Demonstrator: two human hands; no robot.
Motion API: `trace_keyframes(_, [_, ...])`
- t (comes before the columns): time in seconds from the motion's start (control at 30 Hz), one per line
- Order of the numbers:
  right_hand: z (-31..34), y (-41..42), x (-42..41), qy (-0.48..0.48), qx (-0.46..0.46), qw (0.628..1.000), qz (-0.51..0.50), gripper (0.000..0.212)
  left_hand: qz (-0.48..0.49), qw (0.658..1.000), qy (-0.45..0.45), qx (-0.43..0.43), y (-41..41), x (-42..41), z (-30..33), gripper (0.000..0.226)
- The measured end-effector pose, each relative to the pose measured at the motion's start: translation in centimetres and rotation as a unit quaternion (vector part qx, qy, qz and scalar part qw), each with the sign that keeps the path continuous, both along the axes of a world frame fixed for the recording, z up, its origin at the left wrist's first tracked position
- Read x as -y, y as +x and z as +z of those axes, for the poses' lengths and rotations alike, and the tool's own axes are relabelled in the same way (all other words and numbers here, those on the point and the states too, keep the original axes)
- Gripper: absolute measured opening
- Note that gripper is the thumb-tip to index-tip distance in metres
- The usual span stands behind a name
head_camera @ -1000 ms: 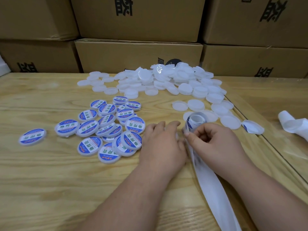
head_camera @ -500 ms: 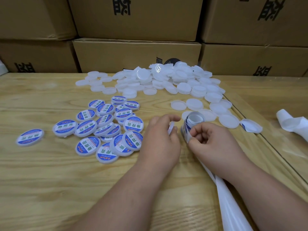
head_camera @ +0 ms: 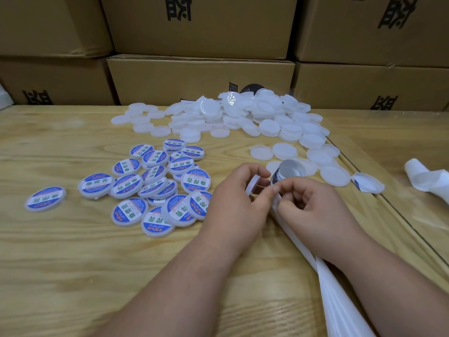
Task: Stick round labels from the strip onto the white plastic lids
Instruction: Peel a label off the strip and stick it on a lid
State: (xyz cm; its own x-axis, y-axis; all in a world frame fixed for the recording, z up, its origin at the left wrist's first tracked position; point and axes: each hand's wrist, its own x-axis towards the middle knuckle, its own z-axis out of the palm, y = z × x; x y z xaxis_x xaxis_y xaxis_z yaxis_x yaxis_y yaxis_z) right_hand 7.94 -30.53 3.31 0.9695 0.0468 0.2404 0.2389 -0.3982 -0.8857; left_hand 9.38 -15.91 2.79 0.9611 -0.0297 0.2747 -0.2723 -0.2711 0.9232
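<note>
Brown cardboard boxes (head_camera: 201,76) with black printed characters are standing stacked in two rows behind the light wooden surface (head_camera: 60,251). A dark round object (head_camera: 251,90) is showing just in front of the middle box.

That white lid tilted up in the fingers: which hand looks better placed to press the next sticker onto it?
Probably the right hand: it pinches the label strip right beside the lid. The left hand is occupied gripping that lid on edge.

Both hands (head_camera: 239,205) and forearms bare; no sleeves, apparently no rings.
</note>
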Motion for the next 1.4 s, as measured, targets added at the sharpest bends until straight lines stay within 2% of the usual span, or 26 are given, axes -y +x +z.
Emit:
trace_keyframes(0.27, [0.08,-0.06,0.14,0.008,-0.008,1.000,0.005,0.022,0.020,1.000,-0.016,0.001,0.26,-0.14,-0.09,0.017])
trace_keyframes(0.43, [0.15,-0.01,-0.07,0.022,-0.007,1.000,-0.013,0.018,-0.011,0.999,-0.040,-0.009,0.04,-0.10,0.06,0.019])
trace_keyframes(0.8, [0.08,0.09,0.01,0.025,-0.005,0.999,-0.022,0.018,0.006,1.000,0.005,0.015,0.28,-0.11,-0.47,0.019])
trace_keyframes(0.93, [0.26,0.10,-0.06,0.033,-0.001,0.999,-0.033,0.027,0.055,0.998,-0.037,0.005,0.41,-0.05,-0.36,0.019])
trace_keyframes(1.2, [0.30,0.14,0.33,0.069,-0.012,0.995,-0.065,0.029,0.135,0.980,-0.147,-0.024,0.72,-0.54,0.09,0.025])
trace_keyframes(1.3, [0.02,0.39,0.28,0.061,0.018,0.994,-0.085,0.028,0.137,0.979,-0.146,-0.032,0.82,-0.60,0.06,0.025])
trace_keyframes(1.4, [0.18,0.39,0.16,0.028,0.096,0.991,-0.084,0.032,0.127,0.980,-0.146,-0.036,0.70,-0.38,0.12,0.024])
